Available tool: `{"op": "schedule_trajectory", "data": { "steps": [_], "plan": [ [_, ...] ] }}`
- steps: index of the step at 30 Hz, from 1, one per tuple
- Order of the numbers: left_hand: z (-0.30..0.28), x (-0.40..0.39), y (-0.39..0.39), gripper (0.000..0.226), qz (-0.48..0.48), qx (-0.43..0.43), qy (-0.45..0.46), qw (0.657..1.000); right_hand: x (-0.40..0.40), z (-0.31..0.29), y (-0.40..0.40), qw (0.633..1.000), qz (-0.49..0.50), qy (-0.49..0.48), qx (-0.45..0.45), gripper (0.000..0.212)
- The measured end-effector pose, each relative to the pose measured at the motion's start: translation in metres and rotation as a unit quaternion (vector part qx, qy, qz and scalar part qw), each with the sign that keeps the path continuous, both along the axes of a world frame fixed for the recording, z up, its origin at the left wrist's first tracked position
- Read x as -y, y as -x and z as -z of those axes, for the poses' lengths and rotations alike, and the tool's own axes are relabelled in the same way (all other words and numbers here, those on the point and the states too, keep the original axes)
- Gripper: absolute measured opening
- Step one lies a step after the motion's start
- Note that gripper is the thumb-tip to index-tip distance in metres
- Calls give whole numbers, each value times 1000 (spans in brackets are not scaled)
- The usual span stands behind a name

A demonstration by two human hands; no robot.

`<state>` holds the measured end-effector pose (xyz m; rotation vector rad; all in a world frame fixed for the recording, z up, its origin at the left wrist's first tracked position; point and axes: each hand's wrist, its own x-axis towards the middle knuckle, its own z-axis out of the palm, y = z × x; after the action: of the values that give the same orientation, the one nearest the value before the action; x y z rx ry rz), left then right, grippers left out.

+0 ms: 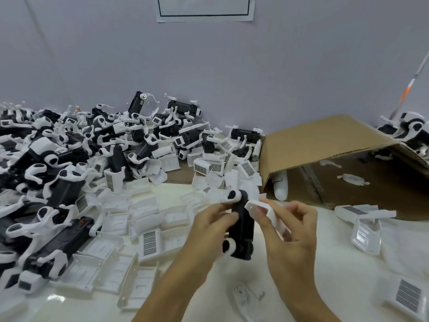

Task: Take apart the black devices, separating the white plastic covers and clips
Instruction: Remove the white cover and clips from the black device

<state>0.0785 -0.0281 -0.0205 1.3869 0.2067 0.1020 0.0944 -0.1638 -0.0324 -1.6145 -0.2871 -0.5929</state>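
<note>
Left hand (210, 225) curled round upright black device (241, 226), right hand (293, 231) beside it pinching white cover (267, 213), loose covers (120, 273) left of both on table (325, 287)

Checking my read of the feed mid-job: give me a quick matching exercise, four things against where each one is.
Things:
1. black device with white end clips
2. loose white plastic cover
3. brown cardboard box
4. white sheet with black frame

Places:
A. on the wall
B. lying on its side, right
C. in the left hand
D. in the right hand

Pairs: 1-C, 2-D, 3-B, 4-A
</note>
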Motion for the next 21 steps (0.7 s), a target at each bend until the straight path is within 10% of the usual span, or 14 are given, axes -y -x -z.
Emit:
{"op": "schedule_trajectory", "data": {
  "steps": [9, 17, 21],
  "plan": [
    [-4, 6, 2, 29, -24, -26, 30, 999, 2, -6, 1, 995, 25, 4, 95, 8],
    [-16, 9, 13, 64, 103, -85, 50, 990, 4, 8, -2, 988, 45, 102, 108, 52],
    [-10, 3, 6, 47, 46, -53, 105, 992, 6, 7, -5, 984, -57, 159, 65, 62]
  ]
}}
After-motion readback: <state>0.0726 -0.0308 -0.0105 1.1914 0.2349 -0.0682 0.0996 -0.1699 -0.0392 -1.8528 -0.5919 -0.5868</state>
